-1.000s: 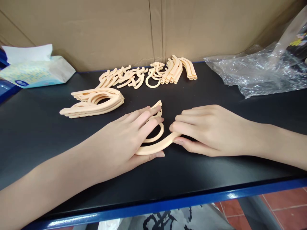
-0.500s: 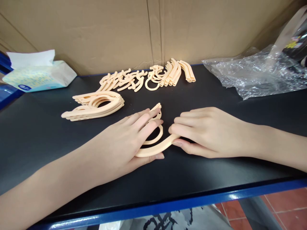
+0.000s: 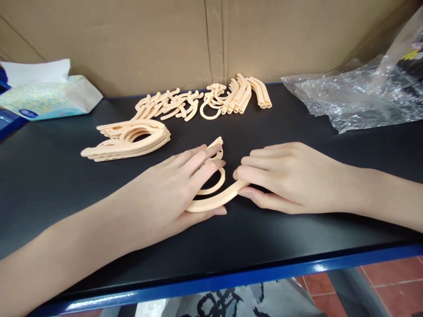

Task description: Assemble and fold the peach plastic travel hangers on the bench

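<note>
A peach-coloured plastic folding hanger [image 3: 214,201] lies low over the black tabletop between my hands. My left hand [image 3: 172,189] lies across its left side, fingers over the inner ring and thumb under the curved arm. At the arm's right end my right hand [image 3: 280,178] pinches the tip between thumb and fingers. The palm of my left hand hides much of the hanger. To the left of it, a stack of similar hangers [image 3: 145,143] rests on the table.
Loose hook-shaped parts [image 3: 173,105] and curved tube pieces [image 3: 239,94] lie along the back by a cardboard wall [image 3: 132,44]. A tissue pack [image 3: 76,94] stands at back left, clear plastic wrapping [image 3: 346,99] at back right. The table's blue edge [image 3: 231,281] runs along the front.
The view has shifted slightly, so things at the back appear a little higher. Both hands keep the same hold on the hanger.
</note>
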The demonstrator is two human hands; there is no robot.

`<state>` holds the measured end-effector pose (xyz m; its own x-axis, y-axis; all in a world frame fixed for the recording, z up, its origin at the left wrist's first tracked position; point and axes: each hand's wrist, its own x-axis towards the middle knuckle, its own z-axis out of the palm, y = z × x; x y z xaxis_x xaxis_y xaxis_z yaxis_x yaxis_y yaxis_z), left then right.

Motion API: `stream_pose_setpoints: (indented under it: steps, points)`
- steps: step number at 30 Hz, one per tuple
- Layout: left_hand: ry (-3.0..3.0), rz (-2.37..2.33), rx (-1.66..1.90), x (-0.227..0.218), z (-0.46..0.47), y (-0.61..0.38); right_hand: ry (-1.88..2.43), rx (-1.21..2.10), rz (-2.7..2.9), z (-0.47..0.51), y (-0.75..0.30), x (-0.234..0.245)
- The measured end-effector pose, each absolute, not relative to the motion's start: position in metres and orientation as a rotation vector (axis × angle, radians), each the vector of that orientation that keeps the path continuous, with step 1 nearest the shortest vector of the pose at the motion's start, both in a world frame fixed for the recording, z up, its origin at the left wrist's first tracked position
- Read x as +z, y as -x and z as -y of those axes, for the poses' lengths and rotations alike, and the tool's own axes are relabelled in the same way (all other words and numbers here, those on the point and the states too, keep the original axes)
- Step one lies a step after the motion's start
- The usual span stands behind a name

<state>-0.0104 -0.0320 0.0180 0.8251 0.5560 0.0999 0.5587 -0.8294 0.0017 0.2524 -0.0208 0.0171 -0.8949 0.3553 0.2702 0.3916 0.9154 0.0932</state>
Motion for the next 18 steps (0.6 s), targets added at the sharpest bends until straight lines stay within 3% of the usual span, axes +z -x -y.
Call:
stream_pose_setpoints:
  steps: [18]
  points:
    - [2.949,0.883,-0.124,0.0187,0.0312,0.0105,0.576,-0.160,2.870,0.0203,-0.2528,0.0190]
